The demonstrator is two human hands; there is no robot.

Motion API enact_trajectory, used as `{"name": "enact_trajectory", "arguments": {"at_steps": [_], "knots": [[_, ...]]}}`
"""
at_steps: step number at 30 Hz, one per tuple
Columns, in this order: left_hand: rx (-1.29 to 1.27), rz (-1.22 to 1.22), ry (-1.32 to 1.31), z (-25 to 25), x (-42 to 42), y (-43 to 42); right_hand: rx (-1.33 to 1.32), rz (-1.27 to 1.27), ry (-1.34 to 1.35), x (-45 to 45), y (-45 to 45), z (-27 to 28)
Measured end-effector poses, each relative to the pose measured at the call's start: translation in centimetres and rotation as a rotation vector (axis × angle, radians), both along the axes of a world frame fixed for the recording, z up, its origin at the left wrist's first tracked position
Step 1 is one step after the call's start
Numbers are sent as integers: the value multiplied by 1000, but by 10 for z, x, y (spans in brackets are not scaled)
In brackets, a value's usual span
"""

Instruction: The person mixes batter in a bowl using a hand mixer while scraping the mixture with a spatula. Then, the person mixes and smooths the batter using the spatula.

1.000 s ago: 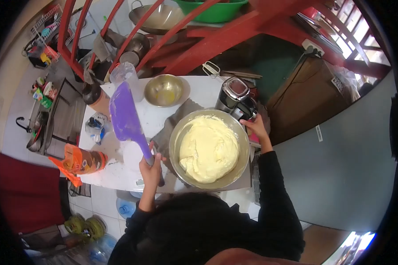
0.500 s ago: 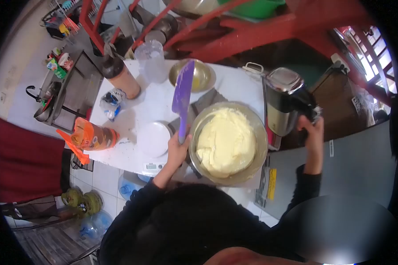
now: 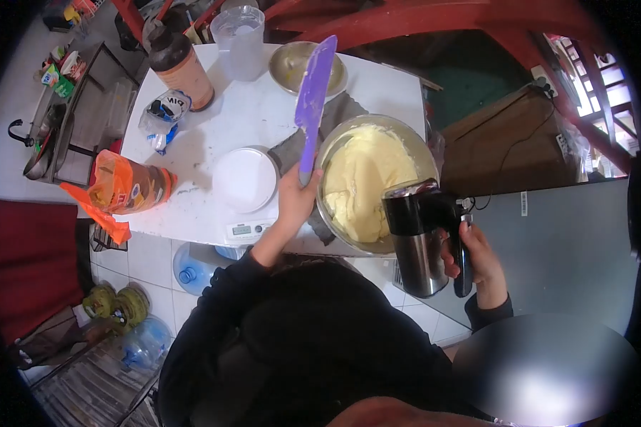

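My left hand [image 3: 295,206] is closed round the grey-ended handle of a purple spatula [image 3: 315,92], whose smeared blade points up and away. Its wrist is beside the left rim of a large metal bowl [image 3: 427,153]. Inside the bowl lies a thick, pale yellow creamy mixture [image 3: 370,160]. My right hand [image 3: 483,260] grips the black handle of a steel-and-black jug-like appliance [image 3: 420,263]. The appliance's top overlaps the bowl's lower right rim in view; I cannot tell whether they touch.
A white kitchen scale [image 3: 246,178] stands left of the bowl on the white table [image 3: 192,167]. Around it are an orange bag [image 3: 132,186], a crumpled packet [image 3: 165,114], a brown bottle [image 3: 183,67], a clear jug [image 3: 238,46] and a smaller metal bowl [image 3: 292,64].
My right hand has brought the steel-and-black appliance from the right side to the large bowl's near right rim. The spatula stays in my left hand. The whole view has shifted slightly.
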State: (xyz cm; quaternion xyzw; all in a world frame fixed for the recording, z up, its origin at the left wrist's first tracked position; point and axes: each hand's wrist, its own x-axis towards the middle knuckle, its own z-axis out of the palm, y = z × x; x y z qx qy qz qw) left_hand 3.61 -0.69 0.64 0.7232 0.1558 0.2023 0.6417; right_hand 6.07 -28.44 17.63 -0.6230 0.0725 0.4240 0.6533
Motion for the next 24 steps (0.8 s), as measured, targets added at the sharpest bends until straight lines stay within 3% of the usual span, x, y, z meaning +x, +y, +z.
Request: {"name": "enact_trajectory", "arguments": {"at_steps": [4, 7, 11, 17, 24], "knots": [[51, 22, 0, 1, -2, 1, 118, -76, 185, -5, 10, -2], [42, 44, -35, -8, 1, 1, 3, 1, 99, -11, 19, -1], [-5, 25, -31, -9, 0, 3, 35, -95, 119, -13, 26, -2], [-58, 14, -55, -6, 1, 3, -34, -13, 31, -14, 44, 2], [30, 47, -97, -5, 1, 5, -16, -5, 32, -2, 55, 2]]}}
